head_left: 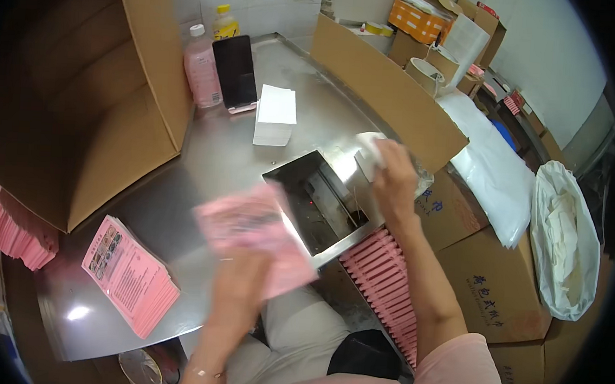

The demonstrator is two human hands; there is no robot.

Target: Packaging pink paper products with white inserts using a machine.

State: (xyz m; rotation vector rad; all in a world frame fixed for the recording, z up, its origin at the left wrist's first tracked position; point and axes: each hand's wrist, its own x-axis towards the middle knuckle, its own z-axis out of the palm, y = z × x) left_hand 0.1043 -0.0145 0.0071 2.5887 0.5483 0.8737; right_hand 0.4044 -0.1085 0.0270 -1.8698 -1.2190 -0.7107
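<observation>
My left hand (pixel 242 276) is closed on the lower edge of a pink printed packet (pixel 239 219), which is smeared by motion. It is held above the steel table's front edge, left of a rectangular opening (pixel 314 199) in the tabletop. Beyond the opening's right side, my right hand (pixel 396 180) has its fingers curled round a small white piece (pixel 370 145); its exact kind is unclear. A stack of pink printed packets (pixel 130 273) lies on the table at the left. Farther back, a neat white stack of folded paper (pixel 275 116) stands on the steel.
A large open cardboard box (pixel 131 76) rises at the left, and a cardboard panel (pixel 384 91) edges the table's right. A phone (pixel 236 71) leans by a pink bottle (pixel 202 69). Pink packets (pixel 383 281) fill a row beneath. Cartons (pixel 488 287) and a white bag (pixel 565 243) stand right.
</observation>
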